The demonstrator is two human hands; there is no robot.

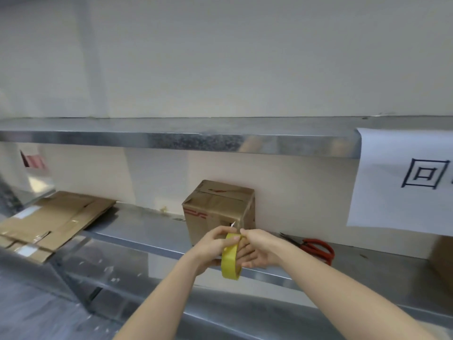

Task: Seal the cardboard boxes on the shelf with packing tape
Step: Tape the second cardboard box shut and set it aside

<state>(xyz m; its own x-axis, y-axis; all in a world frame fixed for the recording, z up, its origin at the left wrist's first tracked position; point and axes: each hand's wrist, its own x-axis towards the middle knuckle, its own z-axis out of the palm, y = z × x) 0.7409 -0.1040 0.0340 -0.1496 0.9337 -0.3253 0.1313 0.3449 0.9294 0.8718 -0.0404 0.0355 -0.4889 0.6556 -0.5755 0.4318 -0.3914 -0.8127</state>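
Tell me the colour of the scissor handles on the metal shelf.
Red; the head view, the only one, shows the red-handled scissors clearly.

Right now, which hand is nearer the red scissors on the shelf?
Right. The right hand holds the tape roll just left of the scissors; the left hand grips the roll's far side, farther from them.

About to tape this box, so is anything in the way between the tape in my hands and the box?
Nothing visible. The left hand and right hand hold the tape right in front of the box; scissors lie off to the right, flat cardboard off to the left.
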